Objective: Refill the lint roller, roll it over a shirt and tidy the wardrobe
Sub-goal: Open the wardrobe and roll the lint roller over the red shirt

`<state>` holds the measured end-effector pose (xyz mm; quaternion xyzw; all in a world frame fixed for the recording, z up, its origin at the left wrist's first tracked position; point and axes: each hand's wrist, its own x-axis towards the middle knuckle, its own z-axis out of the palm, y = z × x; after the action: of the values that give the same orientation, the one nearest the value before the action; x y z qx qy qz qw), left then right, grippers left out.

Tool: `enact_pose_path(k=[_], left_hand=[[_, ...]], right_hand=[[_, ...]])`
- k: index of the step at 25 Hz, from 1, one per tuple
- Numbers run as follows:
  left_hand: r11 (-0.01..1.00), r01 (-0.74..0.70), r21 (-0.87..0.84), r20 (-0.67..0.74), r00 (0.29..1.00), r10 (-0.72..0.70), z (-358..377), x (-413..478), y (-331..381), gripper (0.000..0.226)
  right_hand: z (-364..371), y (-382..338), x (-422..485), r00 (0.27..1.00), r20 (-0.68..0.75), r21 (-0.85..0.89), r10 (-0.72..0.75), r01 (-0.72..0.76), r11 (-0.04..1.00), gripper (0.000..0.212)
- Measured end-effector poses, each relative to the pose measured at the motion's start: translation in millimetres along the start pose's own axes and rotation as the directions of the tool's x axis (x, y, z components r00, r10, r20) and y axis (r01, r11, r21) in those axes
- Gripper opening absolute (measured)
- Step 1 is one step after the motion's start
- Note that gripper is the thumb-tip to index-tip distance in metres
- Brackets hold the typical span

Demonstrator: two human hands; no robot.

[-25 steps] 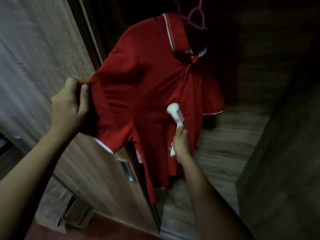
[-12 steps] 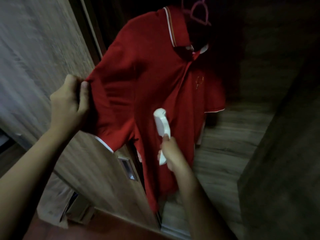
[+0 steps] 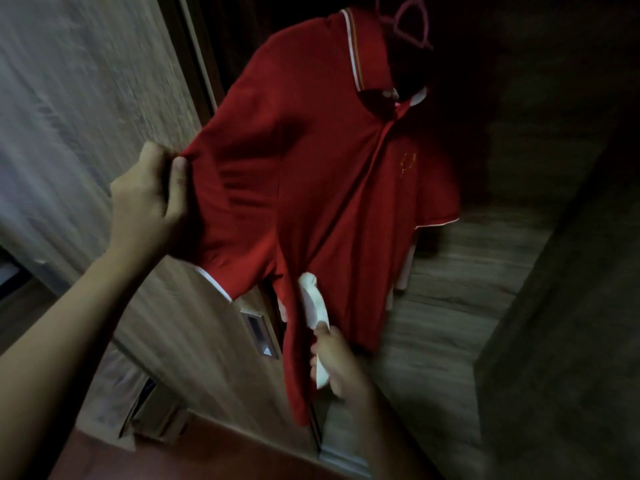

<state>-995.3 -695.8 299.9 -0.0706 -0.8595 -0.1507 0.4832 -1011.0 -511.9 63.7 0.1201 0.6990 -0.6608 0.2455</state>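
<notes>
Got the red shirt (image 3: 311, 168) sleeve pinched in the left hand (image 3: 149, 206), stretched taut. Gripping the lint roller (image 3: 315, 306) handle in the right hand (image 3: 337, 358), head just above the fingers, against the lower front. Pointing lengthwise up the shirt, so probably rolling upward next.

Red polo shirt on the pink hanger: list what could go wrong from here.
The left hand pulls the red polo shirt sideways by its sleeve; a harder tug might slide it off the pink plastic hanger. The white lint roller in the right hand meets slack lower fabric, which could bunch rather than roll flat.
</notes>
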Motion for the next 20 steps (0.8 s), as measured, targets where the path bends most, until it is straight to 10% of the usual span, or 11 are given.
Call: enact_pose_path(k=[5,14,20], left_hand=[[1.000,0.014,0.014,-0.008,1.000,-0.014,1,3,2,0.018],[0.991,0.116,-0.072,-0.013,0.993,-0.118,6,-17,11,0.022],[0.922,0.188,-0.337,0.159,0.977,-0.141,32,-85,70,0.018]], right_hand=[[-48,-57,55,0.953,-0.302,-0.002,0.009,-0.010,1.000,0.046],[-23,48,20,0.988,-0.151,-0.088,0.028,-0.042,0.995,0.032],[-71,30,-4,0.896,-0.439,-0.163,-0.062,-0.011,0.987,0.046]])
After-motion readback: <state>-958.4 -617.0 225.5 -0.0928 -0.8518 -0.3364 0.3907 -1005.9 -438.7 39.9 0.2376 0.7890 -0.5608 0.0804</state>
